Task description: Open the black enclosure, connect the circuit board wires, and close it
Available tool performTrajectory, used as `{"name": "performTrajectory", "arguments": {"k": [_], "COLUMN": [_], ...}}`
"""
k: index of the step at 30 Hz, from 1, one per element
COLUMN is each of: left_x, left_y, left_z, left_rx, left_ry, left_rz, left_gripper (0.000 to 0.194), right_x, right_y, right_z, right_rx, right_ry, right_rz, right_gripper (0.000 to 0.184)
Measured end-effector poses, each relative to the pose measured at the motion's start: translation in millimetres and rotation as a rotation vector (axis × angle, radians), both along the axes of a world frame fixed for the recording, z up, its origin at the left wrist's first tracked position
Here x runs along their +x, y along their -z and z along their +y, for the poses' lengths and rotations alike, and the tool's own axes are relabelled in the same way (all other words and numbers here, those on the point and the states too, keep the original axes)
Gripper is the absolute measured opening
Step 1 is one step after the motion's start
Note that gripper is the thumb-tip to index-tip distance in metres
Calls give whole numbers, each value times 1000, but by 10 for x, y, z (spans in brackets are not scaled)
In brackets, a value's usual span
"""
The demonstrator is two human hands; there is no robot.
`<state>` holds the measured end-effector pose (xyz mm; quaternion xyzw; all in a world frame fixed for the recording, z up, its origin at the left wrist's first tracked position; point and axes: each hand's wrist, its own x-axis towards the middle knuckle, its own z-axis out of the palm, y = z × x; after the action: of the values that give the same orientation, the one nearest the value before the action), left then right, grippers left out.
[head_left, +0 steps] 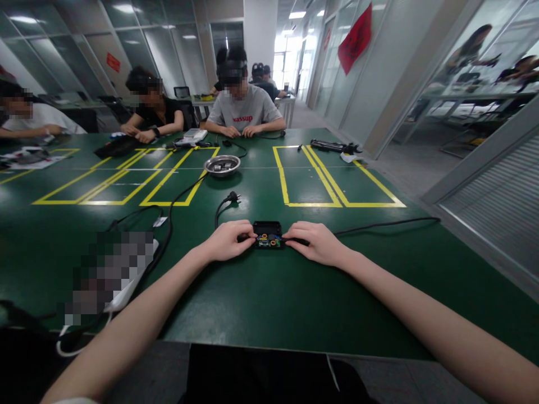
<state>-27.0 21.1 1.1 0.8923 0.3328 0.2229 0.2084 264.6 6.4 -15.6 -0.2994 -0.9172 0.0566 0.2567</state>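
Observation:
In front of me on the green table (236,314) lies a small open black adapter case (268,225). Inside it a circuit board (268,241) shows copper coils and some blue wiring. My left hand (231,240) is closed at the case's left end, pinching the power cord there; that cord leads to a black plug (233,197) lying beyond the hand. At the right end, my right hand (314,241) pinches the black cable (387,225), which runs off to the right. The fingers partly hide where both cords enter the case.
Beyond the case stands a metal bowl (222,166) with small metal parts in it. A white power strip (130,280), partly blurred out, lies at left with cords. Yellow tape (315,205) marks the table. Other people sit across it, one in a grey shirt (244,106).

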Motion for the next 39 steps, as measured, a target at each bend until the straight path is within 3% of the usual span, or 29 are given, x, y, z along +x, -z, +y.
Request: {"name": "performTrajectory", "arguments": {"k": [8,12,16,21,28,39], "left_x": [27,89,90,104,181,150], "left_y": [-50,-9,53,134,163,110], "left_z": [-32,-35,30,87,43,45], "left_rx": [131,229,293,65,-213,-292], "left_ry": [39,-72,-288,-373,-392,-324], "left_rz": [70,30,-17,-14,-285,-412], "left_gripper": [13,25,25,18,15,15], "right_x": [-19,-69,-122,-133,-116,-126], "right_y": [-48,-29,60,112,77,13], "right_z": [8,14,55,115,103,34], "right_rx": [19,-1,-75,-207,-480,-470], "right_ry": [-60,-11,203,267,323,254], "right_rz": [-53,65,215,231,450,542], "right_gripper": [18,23,20,18,21,19]}}
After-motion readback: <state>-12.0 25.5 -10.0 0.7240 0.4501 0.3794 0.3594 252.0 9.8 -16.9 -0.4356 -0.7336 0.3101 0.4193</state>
